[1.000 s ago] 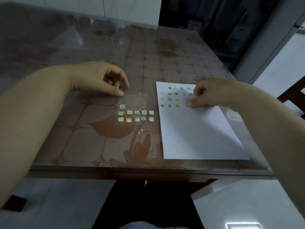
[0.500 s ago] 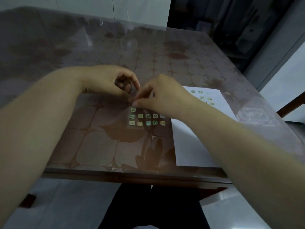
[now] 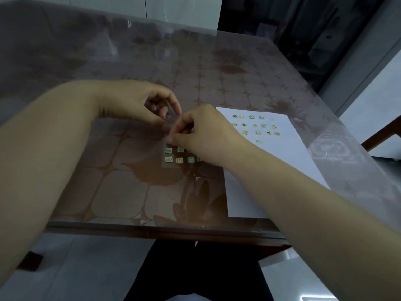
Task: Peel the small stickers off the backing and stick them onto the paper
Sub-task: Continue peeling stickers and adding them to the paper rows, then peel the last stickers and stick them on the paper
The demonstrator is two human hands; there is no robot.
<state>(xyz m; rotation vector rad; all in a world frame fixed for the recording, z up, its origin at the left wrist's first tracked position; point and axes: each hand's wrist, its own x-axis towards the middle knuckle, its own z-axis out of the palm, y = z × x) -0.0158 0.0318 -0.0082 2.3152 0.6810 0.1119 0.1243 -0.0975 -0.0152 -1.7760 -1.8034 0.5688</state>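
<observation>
A clear backing sheet (image 3: 173, 165) lies on the table with several small green and yellow stickers (image 3: 168, 151) left on it. My left hand (image 3: 138, 105) pins the sheet's far edge with thumb and fingers. My right hand (image 3: 204, 135) reaches over the sheet, its thumb and forefinger pinched together at the upper left corner of the sticker rows, where one sticker is hidden under them. It also covers the right part of the rows. To the right lies the white paper (image 3: 271, 170), with several stuck stickers (image 3: 253, 126) near its far end.
The table (image 3: 121, 192) has a brown patterned top under a glossy clear cover, and its front edge runs close to my body. A wooden chair part (image 3: 382, 137) shows at the right. My dark-clothed legs are below the table edge.
My right hand left the paper, crossed to the backing sheet and now pinches at its sticker rows. My left hand stayed on the sheet's far edge.
</observation>
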